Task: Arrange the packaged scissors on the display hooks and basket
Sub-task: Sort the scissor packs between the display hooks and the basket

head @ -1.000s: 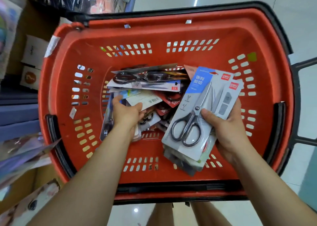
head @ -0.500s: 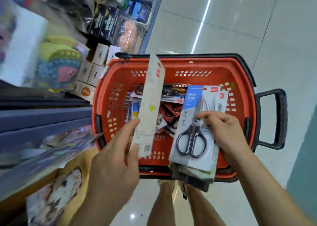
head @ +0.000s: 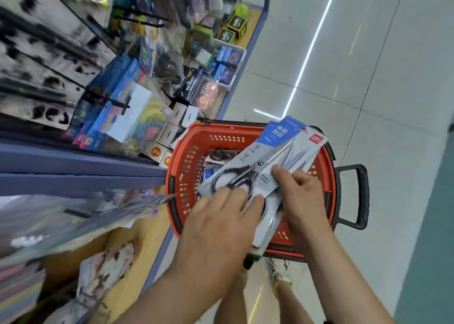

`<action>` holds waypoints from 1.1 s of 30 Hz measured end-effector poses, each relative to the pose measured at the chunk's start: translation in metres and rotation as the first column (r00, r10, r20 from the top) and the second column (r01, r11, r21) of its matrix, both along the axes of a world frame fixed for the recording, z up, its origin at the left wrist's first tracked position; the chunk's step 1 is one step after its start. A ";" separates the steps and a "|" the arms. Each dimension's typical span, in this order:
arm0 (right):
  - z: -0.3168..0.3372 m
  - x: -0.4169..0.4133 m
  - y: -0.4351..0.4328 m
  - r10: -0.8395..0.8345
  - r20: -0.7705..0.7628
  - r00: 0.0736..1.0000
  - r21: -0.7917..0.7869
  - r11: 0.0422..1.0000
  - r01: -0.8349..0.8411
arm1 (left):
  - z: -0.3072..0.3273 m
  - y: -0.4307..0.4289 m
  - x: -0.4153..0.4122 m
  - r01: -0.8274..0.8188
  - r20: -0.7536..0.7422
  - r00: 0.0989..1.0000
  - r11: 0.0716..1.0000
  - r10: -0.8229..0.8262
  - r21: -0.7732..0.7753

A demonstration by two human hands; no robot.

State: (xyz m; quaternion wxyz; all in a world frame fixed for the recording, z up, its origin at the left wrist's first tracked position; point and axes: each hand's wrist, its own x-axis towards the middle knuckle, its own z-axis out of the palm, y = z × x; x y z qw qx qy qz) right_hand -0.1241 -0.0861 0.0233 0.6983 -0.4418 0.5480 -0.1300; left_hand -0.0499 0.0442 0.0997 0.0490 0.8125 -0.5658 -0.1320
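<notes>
A stack of packaged scissors (head: 272, 156) with grey and blue cards is held over a red shopping basket (head: 186, 156) on the floor. My right hand (head: 299, 198) grips the stack from the right, thumb on the top card. My left hand (head: 221, 223) lies on the stack's lower end with its fingers over the black scissor handles; its grip is partly hidden. More packaged scissors (head: 218, 156) lie inside the basket.
Store shelves (head: 81, 161) packed with boxed toys and stationery run along the left, blurred by head motion. The basket's black handle (head: 356, 196) sticks out to the right. Pale tiled floor (head: 368, 78) spreads beyond. My feet show below the basket.
My head has risen from the basket toward the shelves. My left hand lifted a package out of the basket and brought it onto the stack that my right hand kept holding.
</notes>
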 end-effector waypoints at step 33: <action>0.354 -0.019 0.201 0.980 0.089 0.178 -0.602 0.195 -0.774 | 0.276 0.265 -0.114 -0.954 -0.963 0.060 -0.269 0.262 -0.132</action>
